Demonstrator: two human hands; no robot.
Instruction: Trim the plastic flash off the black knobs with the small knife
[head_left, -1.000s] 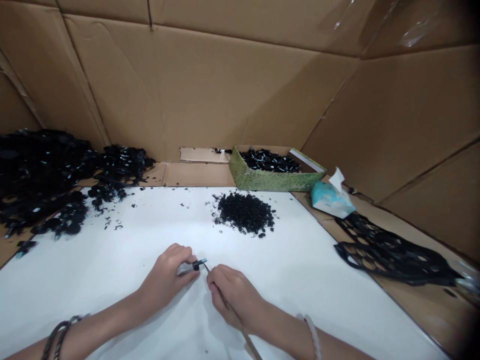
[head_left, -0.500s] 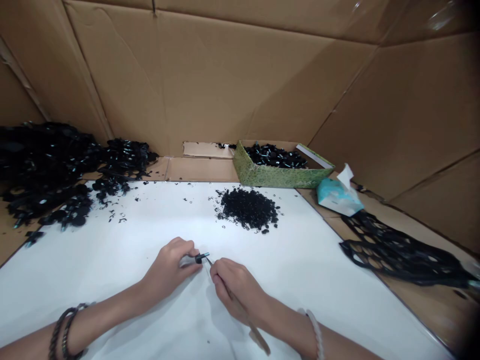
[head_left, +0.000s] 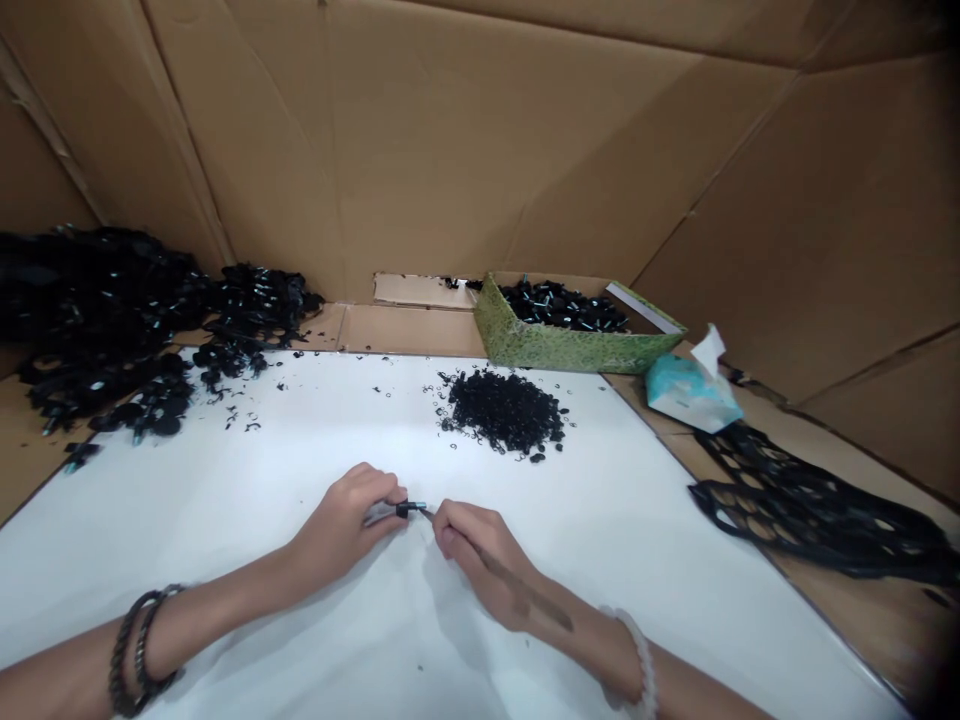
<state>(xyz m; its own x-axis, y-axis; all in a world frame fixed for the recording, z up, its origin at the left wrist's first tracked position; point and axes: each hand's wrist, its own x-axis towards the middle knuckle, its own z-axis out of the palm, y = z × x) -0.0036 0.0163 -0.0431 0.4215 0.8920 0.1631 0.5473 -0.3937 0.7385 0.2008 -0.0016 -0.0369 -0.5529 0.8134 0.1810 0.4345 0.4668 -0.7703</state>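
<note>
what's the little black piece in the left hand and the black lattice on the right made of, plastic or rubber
The small black piece in the left hand looks like moulded plastic, its bright tip perhaps metal; it is too small to be sure. The black lattice has a dull sheen and lies in soft folds, so plastic or rubber.

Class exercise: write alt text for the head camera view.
Two hands work over a white sheet: the left hand pinches a small black part with a metal tip, and the right hand holds a thin pointed tool beside it. Beyond lie a heap of black rings and a green box of black parts.
</note>
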